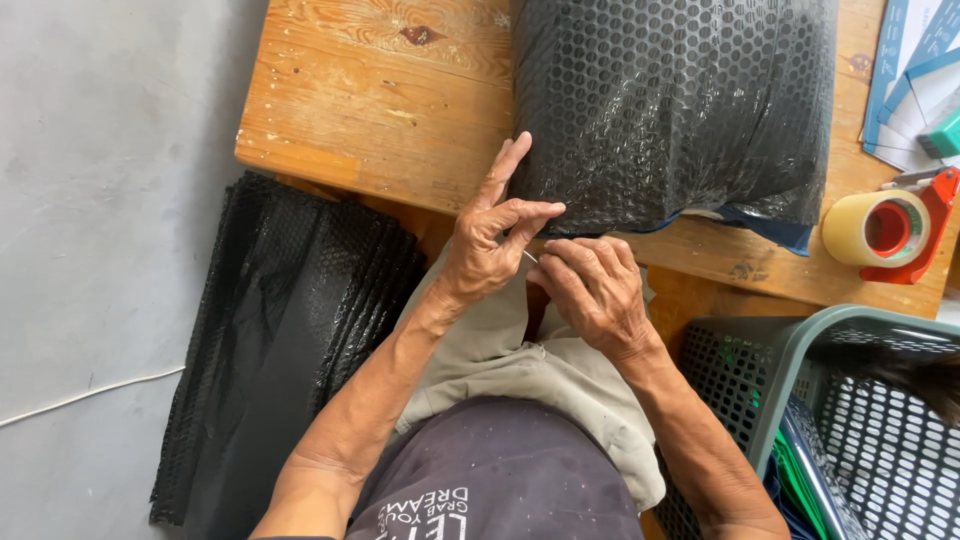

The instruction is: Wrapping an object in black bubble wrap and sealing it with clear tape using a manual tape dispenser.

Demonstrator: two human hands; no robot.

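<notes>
Obs.: the bulky parcel wrapped in black bubble-wrap film (672, 105) lies on the worn wooden table (380, 110), its near edge right at the table's front, just above your lap. Wrap already covers the whole visible top and sides; a strip of blue material shows at the lower-right corner, so closure there looks incomplete. Your left hand (490, 240) sits at the parcel's lower-left corner: index finger stretched up along the wrap, thumb and middle finger pinched on what looks like a thin, clear strip, prob. tape, though too small to confirm. Your right hand (592, 290) is just beside it, touching or nearly so, fingers curled in a pinch on the same thin bit at the near edge. Judgement: wrapping is mostly done; the sealing stage appears to be in hand, w/ the near seam and blue-showing corner left to fix down. The roll of pale tape in a red dispenser (890, 228) rests on the table right of the parcel, untouched. A stack of spare black bubble-wrap sheets (280, 340) lies on the grey floor (90, 250) at your left; a green plastic mesh basket (850, 400) stands at your right.
</notes>
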